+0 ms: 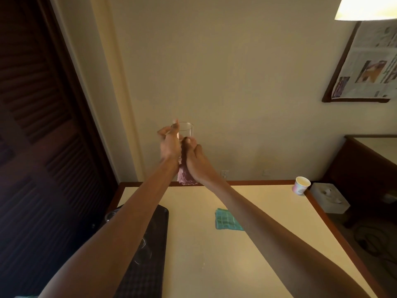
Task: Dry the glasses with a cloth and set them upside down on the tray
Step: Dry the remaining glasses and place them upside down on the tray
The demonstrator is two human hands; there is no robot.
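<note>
I hold a clear glass (186,130) up at arm's length in front of the wall. My left hand (169,145) grips its left side, thumb and fingers curled around it. My right hand (196,157) holds a pink cloth (185,176) against the lower part of the glass; the cloth's end hangs down between my wrists. A dark tray (155,224) lies on the left of the table, partly under my left forearm. On it stand clear glasses (142,252), one more at its far left edge (110,217); whether they are upside down I cannot tell.
A folded teal cloth (226,220) lies mid-table. A paper cup (301,185) stands at the table's (247,244) far right corner. Dark louvred doors (43,136) are on the left, a white box (329,196) and dark furniture on the right.
</note>
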